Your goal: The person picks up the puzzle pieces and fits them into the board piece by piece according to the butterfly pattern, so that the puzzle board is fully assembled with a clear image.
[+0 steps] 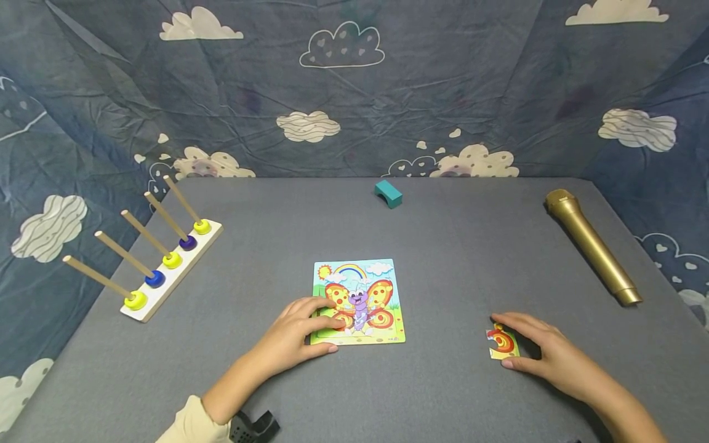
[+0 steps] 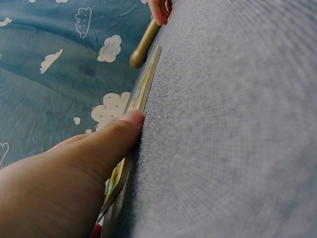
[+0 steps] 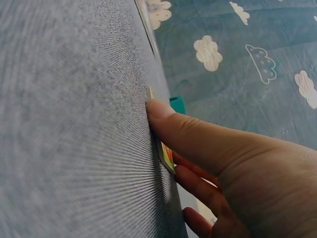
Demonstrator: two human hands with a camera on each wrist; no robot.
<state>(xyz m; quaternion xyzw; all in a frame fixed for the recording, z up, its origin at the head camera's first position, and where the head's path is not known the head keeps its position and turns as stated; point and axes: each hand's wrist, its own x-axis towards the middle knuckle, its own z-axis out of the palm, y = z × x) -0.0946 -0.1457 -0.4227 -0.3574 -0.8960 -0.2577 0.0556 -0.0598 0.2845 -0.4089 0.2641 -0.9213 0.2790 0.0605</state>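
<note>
A square butterfly jigsaw puzzle [image 1: 381, 294] lies flat near the middle of the grey table. My left hand [image 1: 301, 329] rests on its lower left part, fingertips on the picture over the butterfly's lower left wing. In the left wrist view the thumb [image 2: 121, 131] touches the puzzle's near edge. Off to the right, my right hand [image 1: 554, 354] pinches a small puzzle piece [image 1: 502, 342] between thumb and forefinger, low at the tabletop. The piece has a red and orange swirl on yellow. Seen from the right wrist, the thumb [image 3: 183, 126] covers much of the piece [image 3: 167, 154].
A white stand [image 1: 183, 274] with several wooden pegs and yellow and blue rings is at the left. Toward the back sits a teal arch block [image 1: 389, 194]. A gold microphone [image 1: 592, 246] lies along the right side. Cloud-patterned cloth [image 1: 354, 92] hangs behind.
</note>
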